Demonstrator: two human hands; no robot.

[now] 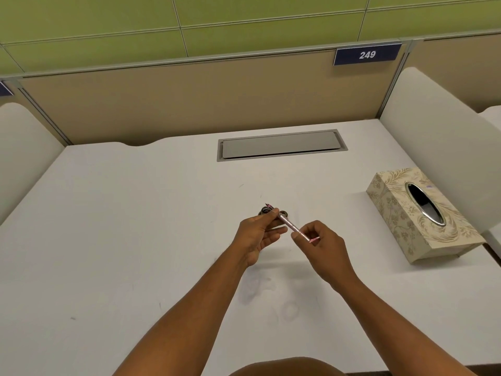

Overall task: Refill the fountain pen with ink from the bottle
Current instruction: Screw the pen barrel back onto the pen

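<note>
A slim pink fountain pen (289, 225) is held above the white desk (135, 226), nib pointing up and away to the left. My left hand (256, 234) pinches it near the nib end. My right hand (321, 244) pinches its rear end. Just behind my left fingers sit small dark round objects (267, 210), mostly hidden; one may be the ink bottle, I cannot tell which. The nib tip hovers right over them.
A patterned tissue box (418, 213) stands on the desk at the right. A grey cable flap (282, 145) is set into the desk at the back. White side dividers (433, 126) and a tan back panel with the number 249 enclose the desk.
</note>
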